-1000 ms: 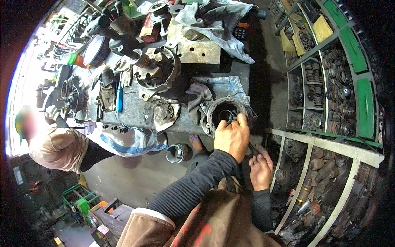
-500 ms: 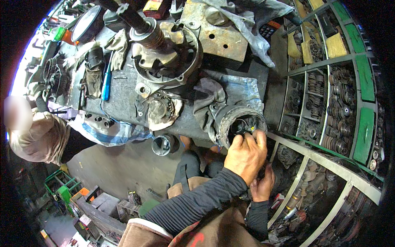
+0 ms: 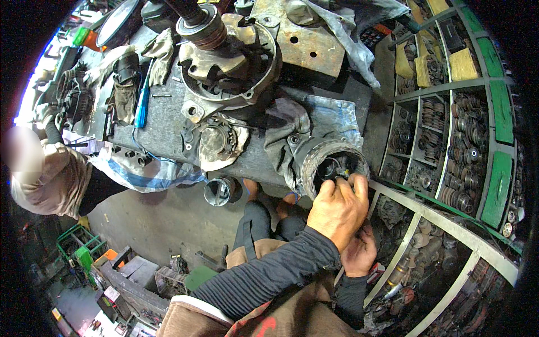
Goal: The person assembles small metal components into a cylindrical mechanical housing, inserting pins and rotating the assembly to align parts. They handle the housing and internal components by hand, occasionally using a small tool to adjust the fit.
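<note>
My left hand (image 3: 338,214) reaches across from the lower left to a round metal housing (image 3: 307,174) at the table's right front edge. Its fingers are bent together inside the housing's open mouth; their tips and whatever they pinch are hidden. Dark wires and a small yellow-green piece show inside. Below it is my right hand (image 3: 359,253), palm turned up, fingers loosely bent and apart, with nothing visible in the palm. A grey cloth (image 3: 285,126) lies against the housing's left side.
Left of the housing, a toothed round part (image 3: 215,139) lies on a rag. Behind stands a large housing with a shaft (image 3: 224,67). A blue screwdriver (image 3: 142,106) lies further left. A metal can (image 3: 220,191) stands below the table edge. Parts shelves (image 3: 438,135) line the right; another person (image 3: 53,180) is at left.
The view has shifted slightly. My left hand's fingers have moved a little within the housing's mouth. My right hand remains below, its palm slightly more in view.
</note>
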Available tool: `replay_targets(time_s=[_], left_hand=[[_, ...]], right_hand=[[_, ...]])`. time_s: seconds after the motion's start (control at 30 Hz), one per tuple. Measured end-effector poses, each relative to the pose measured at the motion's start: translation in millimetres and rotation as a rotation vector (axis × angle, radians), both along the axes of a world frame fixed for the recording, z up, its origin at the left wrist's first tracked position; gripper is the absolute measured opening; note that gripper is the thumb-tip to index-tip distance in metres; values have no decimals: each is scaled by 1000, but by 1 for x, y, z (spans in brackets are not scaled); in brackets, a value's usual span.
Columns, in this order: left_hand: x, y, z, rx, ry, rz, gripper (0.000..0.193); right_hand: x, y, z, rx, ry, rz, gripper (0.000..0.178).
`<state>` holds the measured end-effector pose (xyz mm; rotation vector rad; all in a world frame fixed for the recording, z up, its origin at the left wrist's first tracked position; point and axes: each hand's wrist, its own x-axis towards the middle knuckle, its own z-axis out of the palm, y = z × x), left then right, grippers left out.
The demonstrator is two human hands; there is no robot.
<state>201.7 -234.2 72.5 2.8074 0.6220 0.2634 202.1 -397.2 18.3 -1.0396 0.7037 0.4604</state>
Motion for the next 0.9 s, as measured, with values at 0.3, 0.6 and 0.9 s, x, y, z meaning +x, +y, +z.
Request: replay_targets(time_s=[0.3, 0.6, 0.9], left_hand=[[1, 0, 0, 1, 20, -21, 16], [-2, 3, -3, -8, 20, -61, 21], [-9, 6, 0, -43, 20, -83, 29]], right_hand=[[-6, -11, -4, 157, -16, 84, 32], [7, -29, -1, 54, 65, 381, 51], [-3, -36, -13, 61, -81, 381, 32]])
